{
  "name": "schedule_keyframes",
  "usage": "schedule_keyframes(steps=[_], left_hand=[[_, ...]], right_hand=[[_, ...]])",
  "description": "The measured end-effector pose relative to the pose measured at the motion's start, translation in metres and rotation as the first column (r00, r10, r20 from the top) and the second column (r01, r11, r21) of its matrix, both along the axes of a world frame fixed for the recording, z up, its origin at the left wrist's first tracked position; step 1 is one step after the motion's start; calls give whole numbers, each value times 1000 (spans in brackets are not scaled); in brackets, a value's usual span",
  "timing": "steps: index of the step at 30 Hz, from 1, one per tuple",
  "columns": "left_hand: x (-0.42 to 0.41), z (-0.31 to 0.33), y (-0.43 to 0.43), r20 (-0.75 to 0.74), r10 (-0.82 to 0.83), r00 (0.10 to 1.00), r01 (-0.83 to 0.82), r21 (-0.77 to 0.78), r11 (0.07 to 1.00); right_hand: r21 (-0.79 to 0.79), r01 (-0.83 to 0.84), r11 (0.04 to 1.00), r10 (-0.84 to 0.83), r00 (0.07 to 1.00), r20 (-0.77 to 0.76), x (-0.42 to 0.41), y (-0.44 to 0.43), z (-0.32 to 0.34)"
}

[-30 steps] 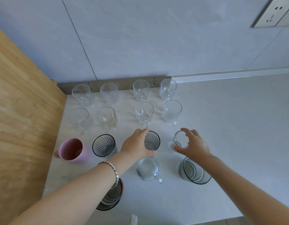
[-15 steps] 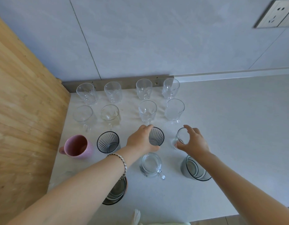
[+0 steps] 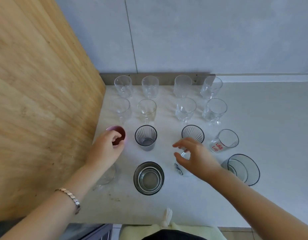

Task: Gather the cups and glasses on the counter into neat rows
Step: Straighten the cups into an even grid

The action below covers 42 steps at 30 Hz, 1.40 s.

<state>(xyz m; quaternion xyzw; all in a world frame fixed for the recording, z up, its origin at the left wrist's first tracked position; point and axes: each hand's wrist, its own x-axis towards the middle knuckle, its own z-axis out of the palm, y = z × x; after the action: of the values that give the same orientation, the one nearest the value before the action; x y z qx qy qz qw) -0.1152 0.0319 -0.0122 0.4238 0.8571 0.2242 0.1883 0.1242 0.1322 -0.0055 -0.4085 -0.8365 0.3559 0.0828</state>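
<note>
The left hand [image 3: 106, 148] curls its fingers on the pink cup [image 3: 117, 133], right beside the wooden board [image 3: 37, 101]. The right hand [image 3: 198, 158] is farther from the board, fingers spread around a small clear glass [image 3: 185, 155] (I cannot tell if it squeezes). More glasses [image 3: 147, 108] stand in two rows on the counter [image 3: 271, 118], at the far end of the board.

Kitchen: glasses [image 3: 150, 87] on a pale counter [image 3: 271, 118] below a tiled wall [image 3: 201, 32] (wooden panel [image 3: 37, 101] left).
</note>
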Motion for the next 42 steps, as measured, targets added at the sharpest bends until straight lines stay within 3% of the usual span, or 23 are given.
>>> schedule_keyframes(steps=[3,6,10,15,20,23,28,31,36,38,40,42], left_hand=[[-19,-10,-38,61,-31,998,49,-305,951],[-21,-19,-64,125,-137,983,182,-515,838],[-15,-30,-78,107,-97,989,135,-435,890],[-1,-40,-83,35,-37,999,49,-459,887],[7,-44,-84,21,93,995,-71,-486,871],[5,-47,-85,6,99,995,-84,-477,875],[5,-48,-86,9,79,997,-65,-476,877],[2,-50,-84,-1,72,997,-63,-487,871],[1,-44,-83,-116,-53,992,-13,-509,861],[-8,-41,-76,-84,-53,995,10,-443,896],[-26,-40,-61,-29,-71,997,62,-241,968],[-44,-39,-37,-52,-174,983,169,-99,981]], right_hand=[[-141,-305,942,331,911,244,-40,-29,-8],[-186,-358,915,403,796,452,-63,-54,-24],[-135,-310,941,334,793,510,-69,-71,-36],[-118,-235,965,262,829,494,-58,-80,-37],[-90,36,995,2,923,386,-63,-101,-40],[-102,137,985,-98,941,325,-72,-111,-43],[-122,88,989,-53,962,269,-66,-112,-44],[-117,152,981,-121,963,240,-67,-114,-45],[-110,212,971,-180,952,249,-74,-119,-46],[-102,197,975,-164,950,267,-76,-116,-42],[-79,175,981,-149,953,263,-81,-107,-34],[-83,97,992,-68,951,303,-86,-94,-26]])
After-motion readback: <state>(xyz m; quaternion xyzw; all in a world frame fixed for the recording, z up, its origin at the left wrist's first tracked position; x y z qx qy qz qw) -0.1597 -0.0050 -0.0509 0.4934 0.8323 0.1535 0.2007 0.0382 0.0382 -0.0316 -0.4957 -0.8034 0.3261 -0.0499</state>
